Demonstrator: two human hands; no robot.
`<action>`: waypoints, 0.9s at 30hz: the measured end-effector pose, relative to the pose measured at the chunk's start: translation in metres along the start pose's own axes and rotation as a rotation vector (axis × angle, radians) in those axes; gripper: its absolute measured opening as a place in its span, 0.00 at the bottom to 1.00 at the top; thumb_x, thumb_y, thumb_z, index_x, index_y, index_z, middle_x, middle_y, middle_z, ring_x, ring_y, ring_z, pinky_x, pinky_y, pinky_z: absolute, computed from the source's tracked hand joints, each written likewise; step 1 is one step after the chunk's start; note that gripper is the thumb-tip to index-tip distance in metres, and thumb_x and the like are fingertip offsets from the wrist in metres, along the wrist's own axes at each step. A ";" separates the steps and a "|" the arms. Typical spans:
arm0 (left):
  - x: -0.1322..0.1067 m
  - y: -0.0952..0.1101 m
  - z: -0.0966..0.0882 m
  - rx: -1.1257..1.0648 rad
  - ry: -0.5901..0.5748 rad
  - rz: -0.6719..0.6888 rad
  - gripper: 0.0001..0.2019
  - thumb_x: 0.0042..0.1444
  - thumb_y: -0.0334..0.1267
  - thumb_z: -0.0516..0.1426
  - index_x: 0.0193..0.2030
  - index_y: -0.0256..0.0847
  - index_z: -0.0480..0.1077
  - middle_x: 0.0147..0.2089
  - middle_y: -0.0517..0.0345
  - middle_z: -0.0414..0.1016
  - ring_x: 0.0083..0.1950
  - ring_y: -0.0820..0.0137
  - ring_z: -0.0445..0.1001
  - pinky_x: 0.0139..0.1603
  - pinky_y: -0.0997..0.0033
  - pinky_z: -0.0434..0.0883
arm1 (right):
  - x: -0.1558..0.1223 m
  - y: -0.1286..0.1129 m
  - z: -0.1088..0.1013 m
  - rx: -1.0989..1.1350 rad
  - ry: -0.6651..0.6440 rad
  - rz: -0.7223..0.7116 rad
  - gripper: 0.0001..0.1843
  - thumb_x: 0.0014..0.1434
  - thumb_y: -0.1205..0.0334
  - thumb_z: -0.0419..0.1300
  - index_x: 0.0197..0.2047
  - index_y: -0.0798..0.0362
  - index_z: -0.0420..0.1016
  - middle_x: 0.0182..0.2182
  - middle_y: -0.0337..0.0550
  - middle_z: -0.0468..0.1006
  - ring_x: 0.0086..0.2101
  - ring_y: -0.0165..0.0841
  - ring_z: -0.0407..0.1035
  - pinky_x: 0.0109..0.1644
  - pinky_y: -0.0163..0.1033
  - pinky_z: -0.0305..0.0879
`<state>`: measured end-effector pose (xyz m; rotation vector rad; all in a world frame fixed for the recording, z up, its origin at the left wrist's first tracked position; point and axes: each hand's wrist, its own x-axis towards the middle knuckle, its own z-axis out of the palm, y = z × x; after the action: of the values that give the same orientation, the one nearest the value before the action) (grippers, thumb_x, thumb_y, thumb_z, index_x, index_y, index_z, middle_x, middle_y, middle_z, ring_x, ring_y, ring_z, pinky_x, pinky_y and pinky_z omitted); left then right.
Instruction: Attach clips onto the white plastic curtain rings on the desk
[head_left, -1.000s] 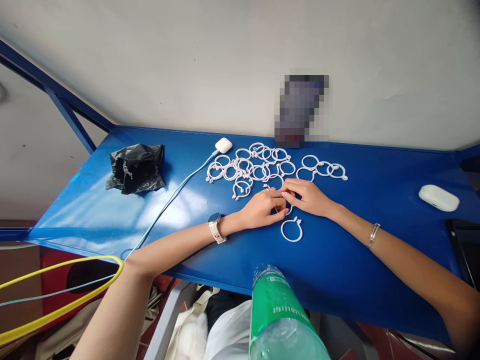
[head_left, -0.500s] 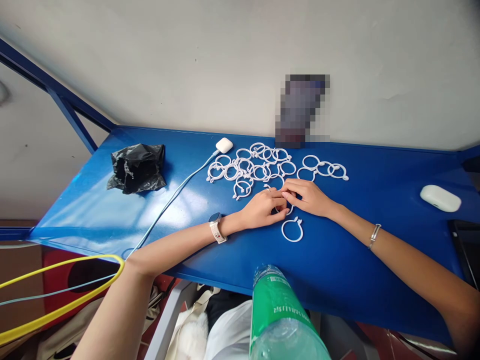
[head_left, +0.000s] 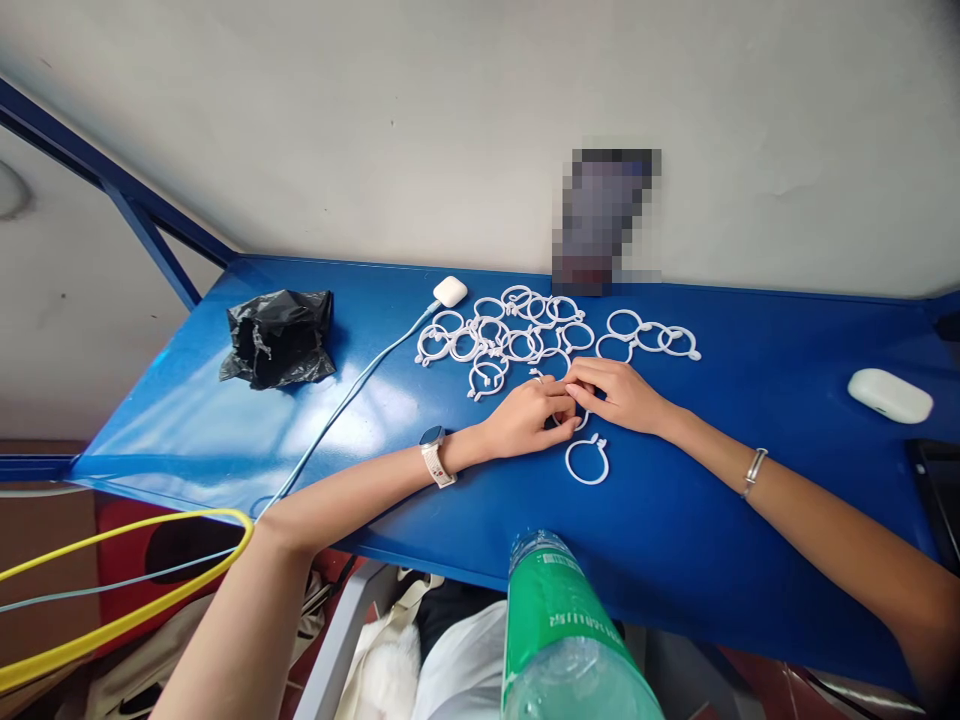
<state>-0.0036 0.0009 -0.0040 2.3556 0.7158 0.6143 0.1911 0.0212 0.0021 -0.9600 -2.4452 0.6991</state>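
Observation:
My left hand [head_left: 525, 417] and my right hand [head_left: 619, 395] meet over the blue table [head_left: 712, 520], fingers pinched together on one white plastic ring [head_left: 581, 418] that is mostly hidden between them. A smartwatch sits on my left wrist and a bracelet on my right. Just in front of the hands lies a single white ring [head_left: 586, 461] flat on the table. Behind the hands is a spread of several white rings [head_left: 517, 335], some linked, reaching right to a short chain of rings [head_left: 652, 340].
A crumpled black bag [head_left: 279, 336] lies at the left. A white charger [head_left: 450, 291] with a pale cable runs to the front edge. A white earbud case [head_left: 890, 396] sits at the right. A green bottle [head_left: 566, 630] stands close below. A blurred object leans on the wall.
The view has shifted slightly; both hands stay pinched together on the ring in the same place.

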 end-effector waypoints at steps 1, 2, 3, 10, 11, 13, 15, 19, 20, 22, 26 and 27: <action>0.000 0.000 0.000 0.001 -0.005 -0.004 0.13 0.64 0.38 0.50 0.29 0.37 0.68 0.35 0.54 0.74 0.35 0.70 0.67 0.39 0.70 0.65 | 0.000 0.000 0.000 -0.002 0.002 -0.001 0.14 0.67 0.58 0.49 0.32 0.53 0.69 0.28 0.41 0.72 0.28 0.31 0.65 0.32 0.35 0.60; 0.000 0.000 0.000 0.002 -0.008 -0.006 0.13 0.64 0.38 0.50 0.29 0.37 0.68 0.35 0.54 0.74 0.35 0.70 0.68 0.39 0.70 0.65 | 0.000 0.000 0.000 -0.004 0.002 -0.002 0.14 0.67 0.58 0.49 0.32 0.53 0.69 0.27 0.41 0.72 0.28 0.31 0.65 0.32 0.35 0.59; 0.000 0.000 0.000 0.003 -0.006 -0.005 0.13 0.64 0.38 0.50 0.29 0.37 0.68 0.35 0.54 0.74 0.35 0.70 0.68 0.39 0.70 0.65 | 0.000 0.000 0.000 -0.005 0.001 -0.001 0.14 0.67 0.58 0.49 0.32 0.53 0.69 0.27 0.41 0.72 0.28 0.31 0.65 0.32 0.35 0.59; -0.001 -0.001 0.000 0.020 0.001 0.009 0.13 0.64 0.37 0.50 0.29 0.38 0.68 0.34 0.54 0.74 0.33 0.70 0.67 0.41 0.69 0.65 | -0.001 0.005 0.003 0.007 -0.004 0.003 0.14 0.67 0.57 0.49 0.33 0.52 0.69 0.28 0.41 0.72 0.28 0.31 0.65 0.31 0.35 0.59; -0.001 0.000 0.000 0.019 -0.002 0.011 0.13 0.64 0.37 0.50 0.29 0.38 0.68 0.34 0.55 0.74 0.34 0.71 0.67 0.41 0.69 0.65 | -0.001 0.006 0.003 0.010 -0.004 0.002 0.14 0.67 0.57 0.49 0.33 0.52 0.69 0.28 0.41 0.72 0.28 0.31 0.65 0.31 0.35 0.59; -0.001 0.000 -0.001 0.014 -0.006 0.017 0.12 0.63 0.36 0.51 0.30 0.37 0.69 0.35 0.55 0.74 0.34 0.70 0.68 0.41 0.69 0.66 | -0.001 0.006 0.003 0.011 -0.004 0.001 0.14 0.67 0.57 0.49 0.32 0.52 0.68 0.27 0.41 0.71 0.28 0.31 0.64 0.31 0.35 0.59; 0.000 0.000 -0.002 0.010 -0.013 0.017 0.12 0.63 0.36 0.51 0.30 0.37 0.69 0.35 0.54 0.74 0.34 0.70 0.68 0.41 0.69 0.66 | 0.000 0.006 0.004 0.010 -0.002 0.000 0.14 0.67 0.57 0.49 0.32 0.52 0.68 0.27 0.41 0.71 0.28 0.31 0.64 0.31 0.35 0.59; 0.000 0.001 -0.002 0.014 -0.018 -0.005 0.13 0.64 0.37 0.50 0.30 0.38 0.69 0.35 0.54 0.74 0.35 0.70 0.68 0.42 0.69 0.66 | 0.000 0.004 0.003 0.007 0.000 0.001 0.14 0.67 0.57 0.49 0.32 0.52 0.68 0.27 0.41 0.71 0.27 0.31 0.64 0.31 0.36 0.58; 0.000 0.001 -0.001 0.013 -0.016 -0.008 0.13 0.64 0.38 0.51 0.29 0.38 0.68 0.34 0.54 0.74 0.34 0.70 0.68 0.41 0.68 0.66 | 0.000 0.004 0.003 0.007 -0.002 0.006 0.15 0.67 0.57 0.49 0.32 0.52 0.68 0.27 0.41 0.71 0.28 0.31 0.64 0.31 0.36 0.58; -0.001 0.000 -0.001 0.007 -0.016 -0.007 0.13 0.63 0.40 0.52 0.28 0.38 0.68 0.34 0.54 0.74 0.35 0.70 0.68 0.41 0.68 0.66 | -0.001 0.003 0.002 0.008 -0.010 0.017 0.14 0.67 0.57 0.49 0.32 0.52 0.69 0.27 0.41 0.71 0.28 0.31 0.64 0.31 0.36 0.58; -0.002 0.000 0.000 0.004 -0.025 0.003 0.13 0.62 0.43 0.55 0.29 0.38 0.68 0.35 0.54 0.74 0.36 0.69 0.68 0.40 0.68 0.66 | -0.001 0.002 0.000 0.019 -0.016 0.000 0.11 0.66 0.58 0.51 0.34 0.52 0.69 0.28 0.41 0.72 0.28 0.31 0.65 0.32 0.35 0.60; -0.002 0.000 0.000 0.006 -0.027 0.004 0.13 0.62 0.43 0.56 0.29 0.38 0.68 0.35 0.54 0.73 0.36 0.69 0.68 0.40 0.68 0.66 | -0.001 0.002 0.000 0.018 -0.012 -0.008 0.11 0.65 0.59 0.51 0.34 0.52 0.69 0.28 0.41 0.72 0.28 0.31 0.66 0.32 0.35 0.60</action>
<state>-0.0051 -0.0001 -0.0048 2.3674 0.7023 0.5820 0.1926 0.0214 0.0010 -0.9416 -2.4479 0.7254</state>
